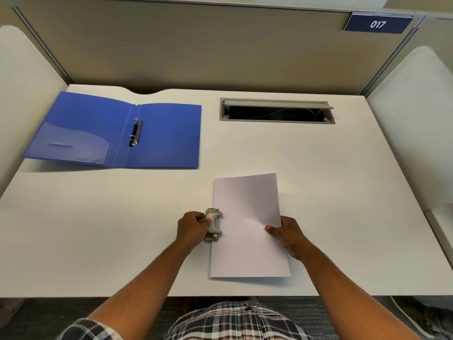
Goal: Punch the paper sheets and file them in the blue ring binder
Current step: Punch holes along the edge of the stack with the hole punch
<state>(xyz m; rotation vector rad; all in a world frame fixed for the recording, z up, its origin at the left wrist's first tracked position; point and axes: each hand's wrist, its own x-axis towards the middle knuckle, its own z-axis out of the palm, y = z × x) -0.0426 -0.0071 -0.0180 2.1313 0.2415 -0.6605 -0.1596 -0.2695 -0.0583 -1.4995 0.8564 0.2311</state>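
Observation:
White paper sheets lie on the desk near its front edge, their left edge slid into a small grey hole punch. My left hand grips the punch from its left side. My right hand pinches the right edge of the sheets, thumb on top. The blue ring binder lies open at the back left, its two metal rings closed and nothing on them.
A grey cable hatch stands open in the white desk at the back right. Beige partition walls enclose the desk on three sides. A blue sign reading 017 hangs at the top right.

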